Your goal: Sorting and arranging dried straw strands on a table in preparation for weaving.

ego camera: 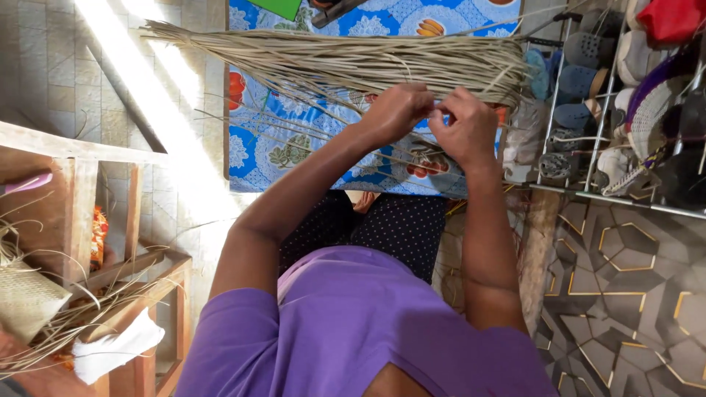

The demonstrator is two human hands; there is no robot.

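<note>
A long bundle of dry pale reed strips [331, 62] lies across a blue patterned mat [294, 140] in front of me. My left hand [397, 110] and my right hand [467, 129] meet close together just below the bundle's right end. Both have their fingers pinched on thin strips [439, 109] that run between them. Several loose strips [294, 121] trail leftward from my hands over the mat. My purple shirt and dark dotted trousers fill the lower middle of the view.
A metal rack [603, 110] of sandals and shoes stands at the right, over a floor with gold hexagon lines [625, 294]. At the left is a wooden shelf unit [103, 220] with a woven piece [26, 298], loose strips and a white cloth [114, 349].
</note>
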